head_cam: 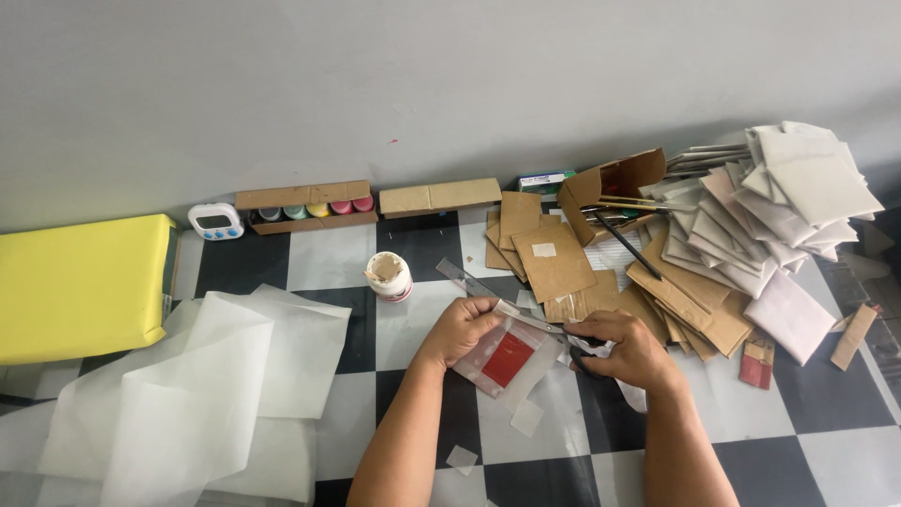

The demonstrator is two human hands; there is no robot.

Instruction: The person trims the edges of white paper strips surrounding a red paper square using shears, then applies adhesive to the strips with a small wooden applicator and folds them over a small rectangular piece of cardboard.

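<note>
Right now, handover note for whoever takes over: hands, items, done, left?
Left hand: pinning a translucent paper packet with a red rectangle inside to the checkered floor.
Right hand: closed on dark-handled scissors at the packet's right edge; a clear plastic ruler lies just above.
Nearby: open glue jar, brown card pieces, white wrapped packets piled far right, translucent sheets left.
Done: many packets stacked.
Left: this packet looks unfinished; small offcuts lie below.
</note>
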